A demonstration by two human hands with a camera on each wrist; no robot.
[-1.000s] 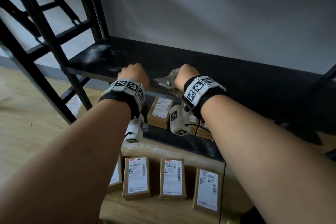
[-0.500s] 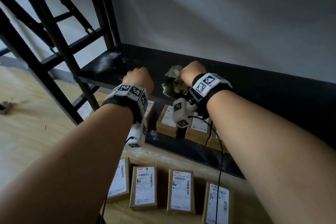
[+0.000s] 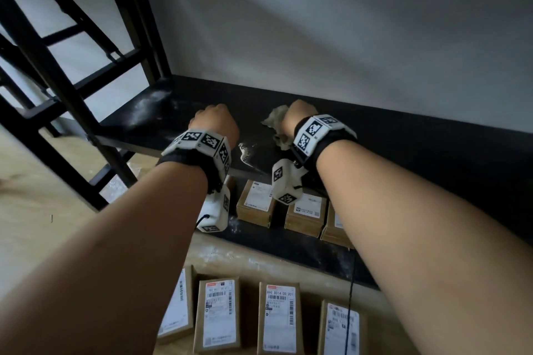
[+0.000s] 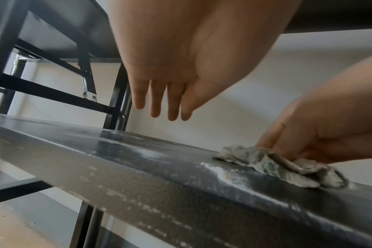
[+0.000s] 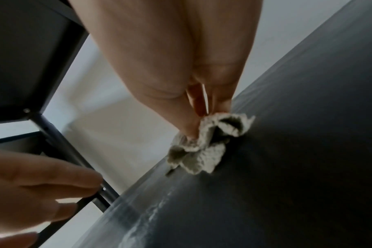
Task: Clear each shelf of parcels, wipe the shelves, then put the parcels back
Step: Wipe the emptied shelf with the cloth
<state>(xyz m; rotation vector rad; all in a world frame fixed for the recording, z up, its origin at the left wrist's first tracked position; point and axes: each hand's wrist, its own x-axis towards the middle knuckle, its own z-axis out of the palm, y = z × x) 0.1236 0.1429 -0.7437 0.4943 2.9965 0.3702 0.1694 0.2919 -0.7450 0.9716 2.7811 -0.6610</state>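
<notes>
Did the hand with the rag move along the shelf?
Yes. The right hand with the crumpled grey rag slid from the black shelf's front edge back toward the wall.

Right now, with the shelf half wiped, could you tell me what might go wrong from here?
1. The right hand pinches the rag near the front edge of the shelf; white dust piled there could be swept onto the parcels on the shelf below.
2. The rag is bunched small, so it may leave streaks.
3. The left hand hovers open, not bracing the shelf, which might shift under pressure.
</notes>
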